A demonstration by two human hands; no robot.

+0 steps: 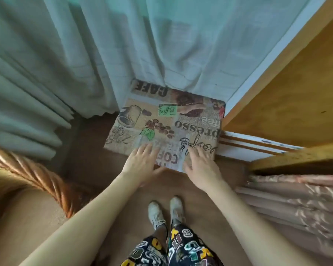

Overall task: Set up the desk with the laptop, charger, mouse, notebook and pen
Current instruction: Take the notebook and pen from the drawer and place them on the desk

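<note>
Straight ahead, a coffee-print slab (162,123), maybe the laptop in a cover, lies flat, long axis left-right; left hand (140,166) and right hand (202,169) rest open on its near edge, equally near, thumbs below, gripping nothing yet.

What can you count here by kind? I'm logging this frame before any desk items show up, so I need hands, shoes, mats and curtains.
Hands: 2, the left hand and the right hand, both lying on the mat
Shoes: 2, a pale pair
Mats: 1, the coffee-print mat
Curtains: 1, pale green
Total: 6
</note>
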